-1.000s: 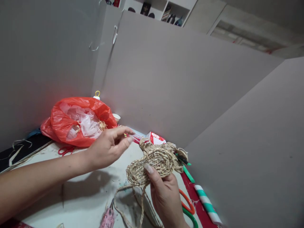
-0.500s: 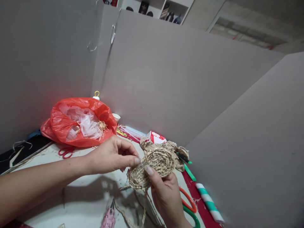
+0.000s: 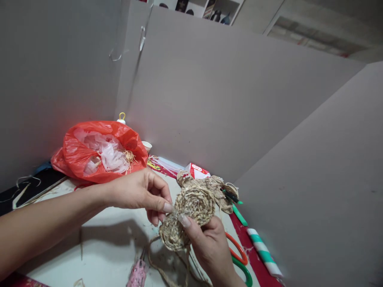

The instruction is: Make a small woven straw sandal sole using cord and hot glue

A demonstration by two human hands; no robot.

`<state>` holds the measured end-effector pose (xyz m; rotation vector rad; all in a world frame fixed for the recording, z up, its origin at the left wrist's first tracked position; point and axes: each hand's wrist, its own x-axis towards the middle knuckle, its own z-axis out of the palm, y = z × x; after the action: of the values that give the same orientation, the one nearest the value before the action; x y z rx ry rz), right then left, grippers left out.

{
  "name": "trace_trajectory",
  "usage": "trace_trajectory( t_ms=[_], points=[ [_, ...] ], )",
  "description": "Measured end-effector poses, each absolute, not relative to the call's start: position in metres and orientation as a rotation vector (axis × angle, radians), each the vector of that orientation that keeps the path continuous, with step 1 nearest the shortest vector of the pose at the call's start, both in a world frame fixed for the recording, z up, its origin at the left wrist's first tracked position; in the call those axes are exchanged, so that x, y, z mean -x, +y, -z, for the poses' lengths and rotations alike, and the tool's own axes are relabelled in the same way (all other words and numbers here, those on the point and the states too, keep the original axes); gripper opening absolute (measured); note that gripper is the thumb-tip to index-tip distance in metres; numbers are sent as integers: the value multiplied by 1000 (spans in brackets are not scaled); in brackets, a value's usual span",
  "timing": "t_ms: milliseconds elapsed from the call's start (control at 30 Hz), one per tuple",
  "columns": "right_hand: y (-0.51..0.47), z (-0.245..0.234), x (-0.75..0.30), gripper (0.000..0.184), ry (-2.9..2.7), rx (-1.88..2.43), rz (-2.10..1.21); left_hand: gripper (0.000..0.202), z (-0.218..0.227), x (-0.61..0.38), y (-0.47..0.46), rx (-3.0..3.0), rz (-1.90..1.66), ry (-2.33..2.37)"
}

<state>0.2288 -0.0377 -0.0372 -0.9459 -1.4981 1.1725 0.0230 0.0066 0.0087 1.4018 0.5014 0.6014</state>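
Observation:
A coiled piece of braided straw (image 3: 196,203), made of a larger round and a smaller one joined together, is held up above the table. My right hand (image 3: 206,247) grips it from the lower right, thumb on the front near the join. At the left side of the join, my left hand (image 3: 146,195) has thumb and fingertips pinched together; whatever is between them is too small to make out. Loose straw cord (image 3: 161,271) trails below the coils onto the table. Behind the piece lies more braided straw work (image 3: 214,185) with a rounded end.
A red plastic bag (image 3: 72,155) with straw scraps sits at the back left. A pink-handled tool (image 3: 137,273) lies in front. Scissors with orange and green handles (image 3: 239,251) and a green-and-white striped roll (image 3: 265,253) are on the right. Grey panels (image 3: 209,91) enclose the table.
The coiled straw piece has tilted, with its larger round now facing me more fully. My left hand has shifted slightly left, still pinched at the join.

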Motion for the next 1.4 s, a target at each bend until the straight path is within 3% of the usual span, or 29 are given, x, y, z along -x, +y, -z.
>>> trace_trajectory(
  t_ms=[433, 667, 967, 1400],
  points=[
    [-39, 24, -225, 29, -1657, 933, -1102, 24, -7, -31, -2, -1446, -633, 567],
    [-28, 22, -241, 34, -1627, 774, -1297, 23, -9, -28, 2, -1410, -694, 495],
    [-28, 24, -243, 41, -1756, 931, -1114, 24, -5, -30, 0, -1408, -701, 500],
    [-20, 24, -250, 29, -1819, 878, -1163, 20, -4, -31, 4, -1462, -744, 589]
  ],
)
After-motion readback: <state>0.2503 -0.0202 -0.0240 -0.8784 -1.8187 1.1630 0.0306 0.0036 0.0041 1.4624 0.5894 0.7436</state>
